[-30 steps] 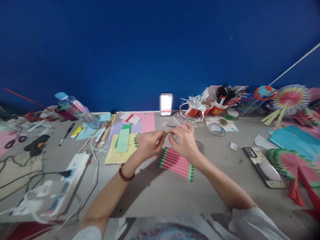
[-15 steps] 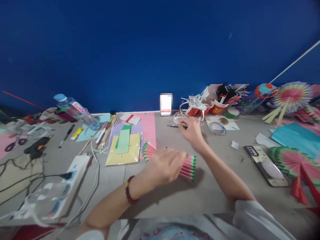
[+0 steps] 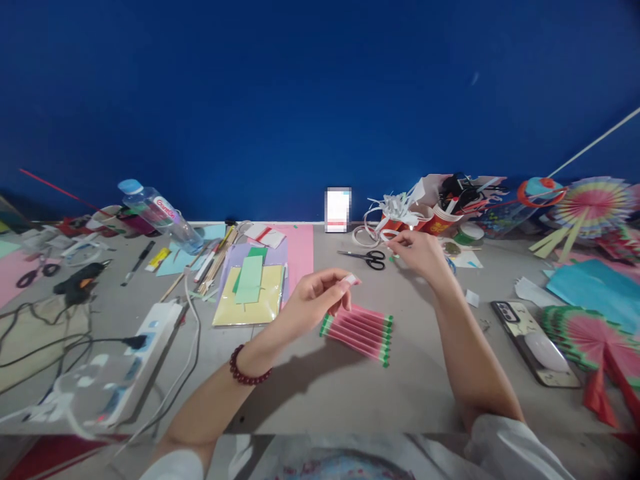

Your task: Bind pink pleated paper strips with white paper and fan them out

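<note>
My left hand (image 3: 314,300) hovers just above the table with thumb and fingers pinched on a small white-pink scrap (image 3: 352,279). Right below it lies a pleated pink paper strip with green ends (image 3: 361,329), folded flat. My right hand (image 3: 419,254) is stretched out to the back, fingers curled together beside a white tape ring and curls of white ribbon (image 3: 381,225). What those fingers hold is too small to make out. Black-handled scissors (image 3: 365,257) lie on the table between my two hands.
A stack of coloured paper sheets (image 3: 249,293) lies at left centre, with a water bottle (image 3: 157,215), a glue gun (image 3: 75,285) and a power strip with cables (image 3: 125,360) further left. Red cups of tools (image 3: 440,217), a phone (image 3: 535,340) and finished paper fans (image 3: 580,327) stand at right.
My right hand has left the scissors on the table and moved right to the ribbon. My left hand has lifted off the pleated strip, now pinching a small scrap.
</note>
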The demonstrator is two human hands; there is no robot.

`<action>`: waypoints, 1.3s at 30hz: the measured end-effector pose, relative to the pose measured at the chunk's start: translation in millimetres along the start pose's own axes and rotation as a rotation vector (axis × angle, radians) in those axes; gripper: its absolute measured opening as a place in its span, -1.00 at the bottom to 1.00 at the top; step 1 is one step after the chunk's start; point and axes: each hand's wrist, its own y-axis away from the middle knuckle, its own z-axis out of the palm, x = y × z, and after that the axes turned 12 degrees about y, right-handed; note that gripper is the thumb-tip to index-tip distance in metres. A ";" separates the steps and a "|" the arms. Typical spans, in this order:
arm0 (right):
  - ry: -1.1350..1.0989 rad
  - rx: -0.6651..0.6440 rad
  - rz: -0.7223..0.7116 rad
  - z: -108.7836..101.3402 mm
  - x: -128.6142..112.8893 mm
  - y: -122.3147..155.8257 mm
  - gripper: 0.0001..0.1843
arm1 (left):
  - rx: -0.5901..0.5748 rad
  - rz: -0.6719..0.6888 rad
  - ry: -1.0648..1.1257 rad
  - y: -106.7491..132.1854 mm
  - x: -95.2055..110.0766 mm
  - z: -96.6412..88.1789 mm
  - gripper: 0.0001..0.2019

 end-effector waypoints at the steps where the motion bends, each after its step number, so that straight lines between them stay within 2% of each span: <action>1: 0.029 -0.027 0.011 2.3 3.2 -2.4 -0.75 | 0.007 0.007 -0.006 -0.5 -0.4 0.0 -0.73; 5: 0.171 -0.165 0.033 18.1 16.0 -12.3 -0.74 | 0.040 0.055 -0.034 -2.7 -1.2 -1.9 -0.73; 8: 0.328 -0.203 0.130 32.0 25.7 -18.9 -0.75 | 0.068 0.091 -0.054 -3.8 -1.8 -4.1 -0.72; 12: 0.378 -0.228 0.164 45.0 37.5 -23.7 -0.78 | 0.077 0.095 -0.043 -5.0 -2.8 -5.0 -0.73; 16: 0.372 -0.267 0.121 51.2 44.3 -24.4 -0.83 | 0.123 0.119 -0.069 -8.1 -4.4 -4.7 -0.70; 21: 0.330 -0.252 0.061 45.1 36.8 -20.9 -0.74 | 0.132 0.065 -0.048 -12.0 -6.6 -6.2 -0.66; 24: 0.213 -0.211 -0.029 31.5 14.1 -10.8 -0.65 | 0.123 0.016 -0.039 -13.1 -7.1 -6.9 -0.62; 26: -0.121 -0.182 -0.156 21.0 -8.8 1.1 -0.61 | 0.148 0.002 -0.053 -13.7 -7.1 -6.7 -0.62; 29: -0.526 -0.329 -0.260 9.3 -44.6 23.3 -0.60 | 0.196 0.024 -0.088 -15.3 -7.7 -6.5 -0.62; 31: -0.652 -0.364 -0.307 6.4 -62.6 36.5 -0.68 | 0.195 0.044 -0.107 -16.8 -9.2 -7.1 -0.61; 34: -0.732 -0.325 -0.314 8.4 -75.7 47.7 -0.79 | 0.199 0.059 -0.115 -19.7 -13.5 -9.2 -0.61; 39: -0.849 -0.211 -0.226 13.1 -74.8 48.6 -0.82 | 0.216 -0.012 -0.059 -24.2 -20.4 -12.0 -0.58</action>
